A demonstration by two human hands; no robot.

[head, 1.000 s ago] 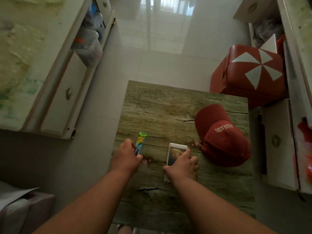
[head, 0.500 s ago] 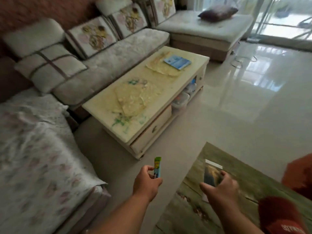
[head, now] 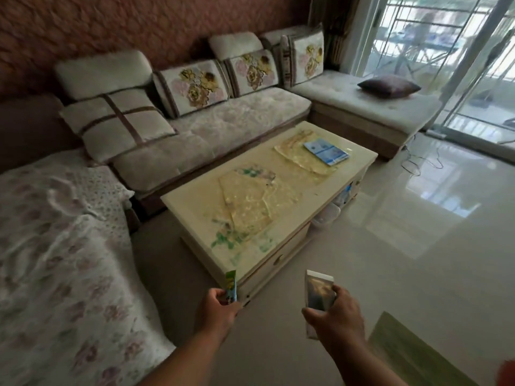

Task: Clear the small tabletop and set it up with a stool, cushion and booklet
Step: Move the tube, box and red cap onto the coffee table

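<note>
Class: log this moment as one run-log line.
left hand: holds green sachet | right hand: holds small box | both off small table | facing coffee table

Green and blue sachet point(head: 231, 286); white-bordered card point(head: 318, 291); blue booklet point(head: 326, 151) on cream, green-stained surface point(head: 195, 203); floral cushions point(head: 195, 86); dark purple cushion point(head: 388, 85); green wood-grain tabletop point(head: 412, 355).

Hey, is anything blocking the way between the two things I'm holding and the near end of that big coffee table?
Nothing visible: only bare floor lies between the sachet and card and the coffee table.
</note>
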